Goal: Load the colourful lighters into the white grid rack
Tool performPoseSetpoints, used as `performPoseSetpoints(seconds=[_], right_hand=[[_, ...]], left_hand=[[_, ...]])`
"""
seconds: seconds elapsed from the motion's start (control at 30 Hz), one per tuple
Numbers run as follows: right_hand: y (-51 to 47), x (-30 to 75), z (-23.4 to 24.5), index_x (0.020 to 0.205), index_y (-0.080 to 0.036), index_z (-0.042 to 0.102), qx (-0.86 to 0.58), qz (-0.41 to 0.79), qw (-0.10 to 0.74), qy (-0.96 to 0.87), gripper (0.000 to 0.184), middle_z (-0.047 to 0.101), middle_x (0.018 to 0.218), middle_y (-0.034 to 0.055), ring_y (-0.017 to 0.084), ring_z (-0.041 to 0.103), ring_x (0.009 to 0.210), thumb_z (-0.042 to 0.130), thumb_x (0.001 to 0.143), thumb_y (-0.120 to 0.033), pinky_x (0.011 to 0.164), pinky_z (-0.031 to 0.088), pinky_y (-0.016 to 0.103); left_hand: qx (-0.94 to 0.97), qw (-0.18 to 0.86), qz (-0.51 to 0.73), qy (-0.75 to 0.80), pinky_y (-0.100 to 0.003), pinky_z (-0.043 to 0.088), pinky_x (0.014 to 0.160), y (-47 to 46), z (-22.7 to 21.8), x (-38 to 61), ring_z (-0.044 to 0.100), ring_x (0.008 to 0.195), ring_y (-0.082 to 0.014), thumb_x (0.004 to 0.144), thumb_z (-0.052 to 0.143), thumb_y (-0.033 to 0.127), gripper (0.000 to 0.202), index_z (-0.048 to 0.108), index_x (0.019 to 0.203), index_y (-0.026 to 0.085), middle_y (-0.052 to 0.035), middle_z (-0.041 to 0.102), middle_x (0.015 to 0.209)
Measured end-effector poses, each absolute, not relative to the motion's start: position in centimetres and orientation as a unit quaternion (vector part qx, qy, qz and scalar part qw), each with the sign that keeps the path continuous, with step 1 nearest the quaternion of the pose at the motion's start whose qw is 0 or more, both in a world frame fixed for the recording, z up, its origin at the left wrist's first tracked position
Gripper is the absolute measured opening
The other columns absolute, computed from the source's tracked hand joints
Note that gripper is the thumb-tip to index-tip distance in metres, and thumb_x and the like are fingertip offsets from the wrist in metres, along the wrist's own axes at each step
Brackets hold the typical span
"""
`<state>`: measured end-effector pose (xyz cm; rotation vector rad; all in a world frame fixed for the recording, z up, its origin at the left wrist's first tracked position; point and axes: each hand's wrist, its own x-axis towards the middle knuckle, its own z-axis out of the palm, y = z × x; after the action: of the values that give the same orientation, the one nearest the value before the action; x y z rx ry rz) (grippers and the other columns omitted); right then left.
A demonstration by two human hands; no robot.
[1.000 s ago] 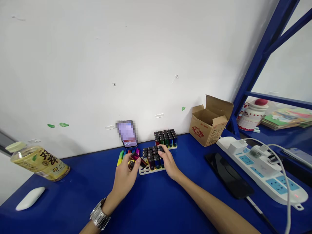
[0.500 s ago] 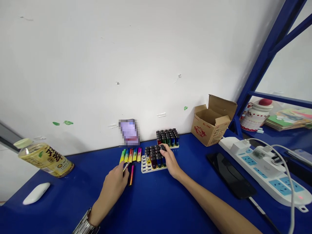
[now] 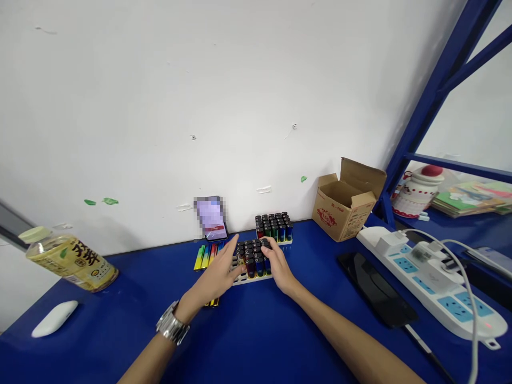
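A white tray with oval holes (image 3: 239, 279) holds several upright lighters (image 3: 250, 266) with black tops and coloured bodies. Over its left end my left hand (image 3: 214, 277) is spread, thumb apart from the fingers, beside the leftmost lighters; no lighter shows clearly in it. My right hand (image 3: 280, 269) grips the tray's right end, its thumb against the black tops. Left of the tray lie several bright, multicoloured lighters (image 3: 201, 257), partly hidden by my left hand. More lighter ends (image 3: 213, 302) show beneath the left wrist.
A second full lighter tray (image 3: 274, 226) stands by the wall, near a propped phone (image 3: 211, 218). To the right are an open carton (image 3: 344, 205), a black phone (image 3: 378, 288) and a power strip (image 3: 432, 288). On the left are a bottle (image 3: 72, 261) and a white mouse (image 3: 55, 319).
My left hand has moved right and up from the lying lighters to the tray's left end, and its fingers have spread. The right hand stays at the tray.
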<state>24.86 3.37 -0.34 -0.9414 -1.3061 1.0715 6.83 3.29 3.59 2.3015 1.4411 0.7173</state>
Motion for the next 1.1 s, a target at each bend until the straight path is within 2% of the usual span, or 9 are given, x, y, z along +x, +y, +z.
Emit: performPoseSetpoints(seconds=[0.13, 0.5, 0.63, 0.7, 0.8, 0.87, 0.97, 1.03, 1.1], right_hand=[[3.4, 24.9, -0.5, 0.098, -0.022, 0.054, -0.409, 0.449, 0.564, -0.56, 0.02, 0.062, 0.091, 0.0006, 0.019, 0.055, 0.088, 0.041, 0.087, -0.032, 0.079, 0.041, 0.028], [3.3, 24.9, -0.4, 0.1, -0.022, 0.056, -0.402, 0.455, 0.559, -0.564, 0.021, 0.059, 0.085, 0.0005, 0.02, 0.054, 0.087, 0.04, 0.088, -0.03, 0.079, 0.041, 0.028], [3.2, 25.0, -0.4, 0.099, -0.022, 0.056, -0.405, 0.455, 0.557, -0.565, 0.021, 0.059, 0.084, 0.0001, 0.019, 0.054, 0.085, 0.04, 0.088, -0.03, 0.077, 0.041, 0.028], [3.2, 25.0, -0.4, 0.098, -0.022, 0.056, -0.405, 0.455, 0.557, -0.565, 0.021, 0.06, 0.085, 0.0, 0.019, 0.054, 0.083, 0.04, 0.088, -0.03, 0.075, 0.041, 0.027], [3.3, 25.0, -0.3, 0.099, -0.022, 0.056, -0.403, 0.453, 0.561, -0.564, 0.021, 0.061, 0.088, 0.0002, 0.019, 0.055, 0.084, 0.04, 0.087, -0.03, 0.076, 0.041, 0.028], [3.3, 25.0, -0.3, 0.099, -0.022, 0.056, -0.402, 0.452, 0.562, -0.565, 0.021, 0.061, 0.088, 0.0003, 0.019, 0.055, 0.086, 0.041, 0.087, -0.03, 0.078, 0.041, 0.028], [3.3, 24.9, -0.3, 0.099, -0.022, 0.056, -0.403, 0.449, 0.562, -0.566, 0.021, 0.061, 0.086, 0.0001, 0.02, 0.055, 0.087, 0.041, 0.087, -0.03, 0.079, 0.041, 0.028], [3.3, 24.9, -0.3, 0.098, -0.022, 0.056, -0.402, 0.45, 0.562, -0.566, 0.02, 0.061, 0.085, 0.0002, 0.02, 0.055, 0.086, 0.041, 0.087, -0.031, 0.079, 0.041, 0.029], [3.3, 25.0, -0.4, 0.099, -0.022, 0.055, -0.401, 0.454, 0.561, -0.565, 0.02, 0.061, 0.087, 0.0004, 0.02, 0.055, 0.086, 0.041, 0.087, -0.031, 0.079, 0.042, 0.029]], left_hand=[[0.795, 0.288, 0.219, 0.487, -0.033, 0.048, 0.073, 4.5, 4.4, 7.0, 0.064, 0.078, -0.0217, 0.084, 0.046, 0.033, 0.041, 0.049, 0.123, 0.021, -0.0037, 0.069, 0.086], [0.637, 0.381, 0.468, 0.48, -0.037, 0.05, 0.086, 4.0, 5.2, 6.6, 0.063, 0.096, -0.0213, 0.078, 0.058, 0.043, 0.043, 0.051, 0.112, 0.019, -0.0073, 0.066, 0.1], [0.485, 0.44, 0.571, 0.494, -0.03, 0.051, 0.06, 4.4, 5.1, 6.6, 0.063, 0.066, -0.0151, 0.077, 0.055, 0.043, 0.033, 0.044, 0.098, 0.02, 0.0023, 0.059, 0.074], [0.465, 0.458, 0.548, 0.523, -0.022, 0.04, 0.043, 4.3, 4.9, 6.6, 0.05, 0.044, -0.0099, 0.075, 0.056, 0.042, 0.031, 0.043, 0.094, 0.021, 0.0093, 0.047, 0.058], [0.54, 0.475, 0.402, 0.566, -0.017, 0.023, 0.033, 3.8, 4.7, 6.6, 0.028, 0.031, -0.0054, 0.073, 0.059, 0.043, 0.036, 0.048, 0.098, 0.02, 0.0149, 0.03, 0.047], [0.613, 0.458, 0.313, 0.562, -0.018, 0.025, 0.034, 3.6, 4.7, 6.8, 0.031, 0.034, -0.0064, 0.072, 0.06, 0.046, 0.037, 0.053, 0.097, 0.02, 0.012, 0.036, 0.049], [0.688, 0.379, 0.323, 0.528, -0.02, 0.035, 0.041, 3.5, 4.9, 7.4, 0.048, 0.05, -0.0109, 0.07, 0.063, 0.047, 0.03, 0.057, 0.081, 0.02, 0.0029, 0.055, 0.063], [0.669, 0.359, 0.371, 0.534, -0.02, 0.034, 0.04, 3.3, 5.2, 7.6, 0.045, 0.048, -0.0102, 0.071, 0.062, 0.048, 0.03, 0.054, 0.076, 0.02, 0.0039, 0.052, 0.059], [0.61, 0.385, 0.416, 0.553, -0.019, 0.027, 0.036, 3.2, 5.8, 7.2, 0.033, 0.038, -0.0073, 0.073, 0.058, 0.052, 0.033, 0.048, 0.075, 0.021, 0.0094, 0.037, 0.048]])
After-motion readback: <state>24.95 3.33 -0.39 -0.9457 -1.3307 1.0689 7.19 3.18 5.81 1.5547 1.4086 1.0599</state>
